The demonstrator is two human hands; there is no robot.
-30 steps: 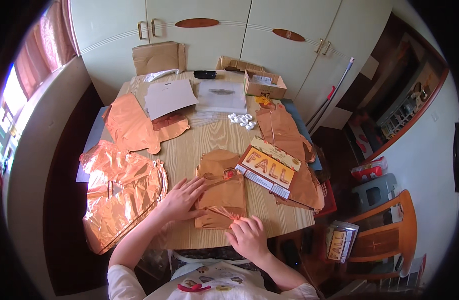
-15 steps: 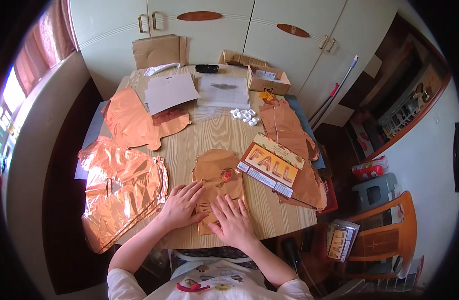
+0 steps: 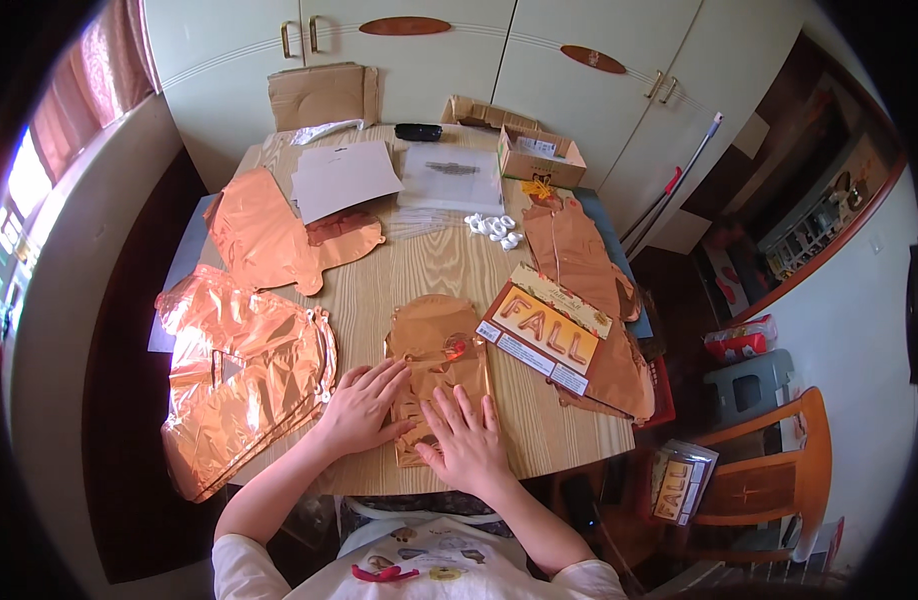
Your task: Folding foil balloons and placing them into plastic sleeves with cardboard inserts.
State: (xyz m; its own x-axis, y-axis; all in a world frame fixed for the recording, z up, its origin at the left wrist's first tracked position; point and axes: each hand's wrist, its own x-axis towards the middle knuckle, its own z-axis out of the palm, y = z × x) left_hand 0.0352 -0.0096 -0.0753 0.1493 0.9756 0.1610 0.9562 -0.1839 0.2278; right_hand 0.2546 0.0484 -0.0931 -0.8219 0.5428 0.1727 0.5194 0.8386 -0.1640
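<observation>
A folded copper-coloured foil balloon (image 3: 434, 325) lies flat near the table's front edge, its rounded end pointing away from me. My left hand (image 3: 364, 408) rests along its left side, fingers stretched out over the edge of the foil. Flat on its near half lies my right hand (image 3: 467, 440), fingers spread. Both palms face down and neither hand grips anything. A printed card with a picture of letter balloons (image 3: 544, 335) lies to the right, on top of more flat foil balloons (image 3: 574, 245).
More foil balloons lie at the left, one shiny stack (image 3: 244, 375) overhanging the edge. Behind are white cards (image 3: 344, 180), clear bags (image 3: 449, 180), small white ribbon rolls (image 3: 494, 230) and an open cardboard box (image 3: 541, 158). A wooden chair (image 3: 769, 460) stands right, holding packaged balloons (image 3: 682, 485).
Both hands stay on the folded foil balloon, nearly in place; the right hand's fingers have shifted slightly. The whole view has tilted a little.
</observation>
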